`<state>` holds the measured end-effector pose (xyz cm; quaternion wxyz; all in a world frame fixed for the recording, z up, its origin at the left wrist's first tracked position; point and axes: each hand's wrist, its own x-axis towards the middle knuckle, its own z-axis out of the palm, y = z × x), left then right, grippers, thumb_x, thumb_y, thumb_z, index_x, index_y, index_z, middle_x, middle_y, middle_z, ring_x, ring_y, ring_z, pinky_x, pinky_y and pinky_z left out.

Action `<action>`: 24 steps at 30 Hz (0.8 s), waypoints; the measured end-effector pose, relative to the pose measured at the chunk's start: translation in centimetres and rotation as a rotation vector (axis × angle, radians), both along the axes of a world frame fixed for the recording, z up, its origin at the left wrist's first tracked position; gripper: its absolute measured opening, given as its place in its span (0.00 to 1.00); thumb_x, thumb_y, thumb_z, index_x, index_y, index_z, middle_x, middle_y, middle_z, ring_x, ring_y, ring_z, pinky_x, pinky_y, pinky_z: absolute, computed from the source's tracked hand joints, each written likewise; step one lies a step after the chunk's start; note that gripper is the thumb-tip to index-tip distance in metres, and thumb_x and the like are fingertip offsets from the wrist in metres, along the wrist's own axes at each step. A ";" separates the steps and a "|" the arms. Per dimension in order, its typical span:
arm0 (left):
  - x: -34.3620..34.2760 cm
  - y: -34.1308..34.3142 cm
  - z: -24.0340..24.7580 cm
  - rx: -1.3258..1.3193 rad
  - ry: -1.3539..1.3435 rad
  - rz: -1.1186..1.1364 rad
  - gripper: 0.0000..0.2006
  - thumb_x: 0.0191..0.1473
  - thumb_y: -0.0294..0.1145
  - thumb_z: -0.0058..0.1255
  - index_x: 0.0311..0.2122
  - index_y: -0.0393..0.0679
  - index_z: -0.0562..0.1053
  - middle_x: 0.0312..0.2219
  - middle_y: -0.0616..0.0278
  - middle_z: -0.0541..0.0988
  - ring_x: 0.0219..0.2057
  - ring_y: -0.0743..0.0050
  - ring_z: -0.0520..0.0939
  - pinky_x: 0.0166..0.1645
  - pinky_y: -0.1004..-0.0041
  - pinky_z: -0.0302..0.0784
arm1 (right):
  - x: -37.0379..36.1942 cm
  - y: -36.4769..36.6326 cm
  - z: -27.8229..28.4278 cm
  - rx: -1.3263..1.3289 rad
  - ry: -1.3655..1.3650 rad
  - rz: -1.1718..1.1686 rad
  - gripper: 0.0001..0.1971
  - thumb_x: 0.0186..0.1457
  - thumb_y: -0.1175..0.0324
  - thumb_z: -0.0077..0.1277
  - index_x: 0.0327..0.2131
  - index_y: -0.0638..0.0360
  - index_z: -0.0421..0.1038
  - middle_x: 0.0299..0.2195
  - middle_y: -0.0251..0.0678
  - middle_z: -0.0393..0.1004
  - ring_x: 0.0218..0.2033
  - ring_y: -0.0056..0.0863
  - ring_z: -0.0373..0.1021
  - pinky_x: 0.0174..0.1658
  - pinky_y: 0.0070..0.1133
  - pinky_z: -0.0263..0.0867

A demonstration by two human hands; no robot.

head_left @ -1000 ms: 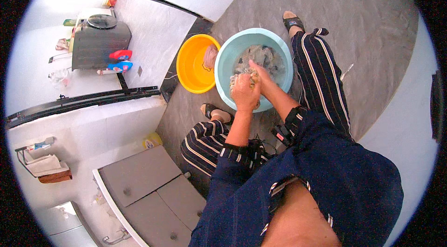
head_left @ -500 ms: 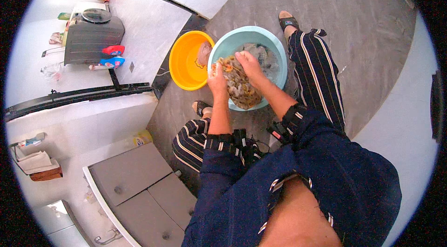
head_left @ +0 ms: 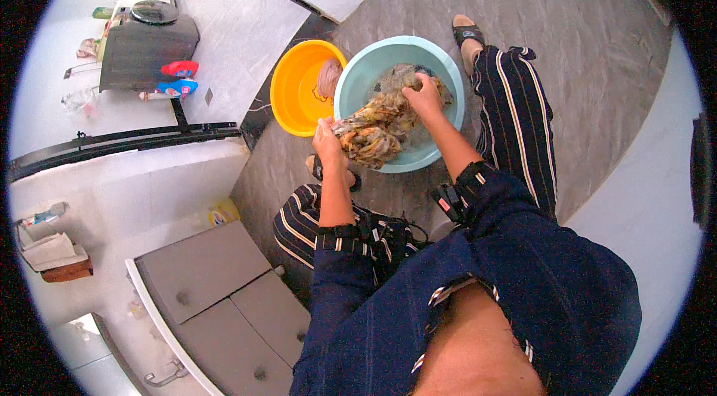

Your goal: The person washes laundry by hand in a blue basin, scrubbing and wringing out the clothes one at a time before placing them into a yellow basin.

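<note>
A wet, patterned cloth (head_left: pixel 377 126) in brown, yellow and grey is stretched between my two hands over a light blue basin (head_left: pixel 364 67). My left hand (head_left: pixel 327 141) grips one end of it just beyond the basin's left rim. Inside the basin, toward its right side, my right hand (head_left: pixel 424 97) is closed on the other end. Part of the cloth hangs in folds at the near left rim. Dark fabric and water show in part at the basin's bottom, largely covered by the cloth.
A yellow basin (head_left: pixel 290 94) holding a pinkish cloth (head_left: pixel 328 77) stands against the blue basin's left. Slippered feet (head_left: pixel 468 34) flank the basins on the grey floor (head_left: pixel 553 0). A grey cabinet (head_left: pixel 205 269) is at lower left; a grey washing machine (head_left: pixel 149 45) stands at far left.
My hands have moved apart, left hand leftward and nearer, right hand rightward. The cloth, bunched between them before, is now spread out lengthwise.
</note>
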<state>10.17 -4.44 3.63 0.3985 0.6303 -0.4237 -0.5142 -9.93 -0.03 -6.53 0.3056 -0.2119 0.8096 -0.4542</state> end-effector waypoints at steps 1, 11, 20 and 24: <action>0.0 0.1 0.0 0.029 0.075 0.032 0.20 0.62 0.42 0.33 0.42 0.32 0.67 0.34 0.52 0.76 0.34 0.65 0.76 0.40 0.68 0.73 | 0.1 0.0 -0.3 0.087 0.106 0.058 0.26 0.43 0.62 0.54 0.48 0.55 0.66 0.40 0.35 0.71 0.42 0.28 0.68 0.44 0.23 0.63; -1.1 -0.9 1.6 0.129 0.680 0.033 0.22 0.61 0.47 0.30 0.46 0.37 0.65 0.41 0.50 0.73 0.43 0.55 0.74 0.49 0.58 0.69 | 4.8 1.8 1.2 -0.059 -0.258 0.897 0.19 0.48 0.62 0.46 0.42 0.63 0.69 0.38 0.37 0.73 0.38 0.26 0.69 0.41 0.24 0.65; -0.4 0.7 0.2 0.034 0.163 -0.063 0.26 0.54 0.47 0.46 0.54 0.43 0.61 0.47 0.59 0.69 0.51 0.69 0.68 0.51 0.62 0.62 | 3.3 1.1 6.8 -0.529 -1.534 0.363 0.22 0.58 0.57 0.34 0.49 0.60 0.64 0.43 0.37 0.71 0.41 0.30 0.70 0.45 0.29 0.67; 2.1 3.0 -4.7 0.462 0.060 0.043 0.29 0.53 0.56 0.43 0.54 0.47 0.61 0.43 0.61 0.70 0.51 0.65 0.67 0.50 0.55 0.61 | 2.9 1.2 9.4 -0.689 -1.732 0.313 0.24 0.59 0.52 0.32 0.50 0.58 0.64 0.45 0.37 0.71 0.45 0.34 0.69 0.50 0.33 0.64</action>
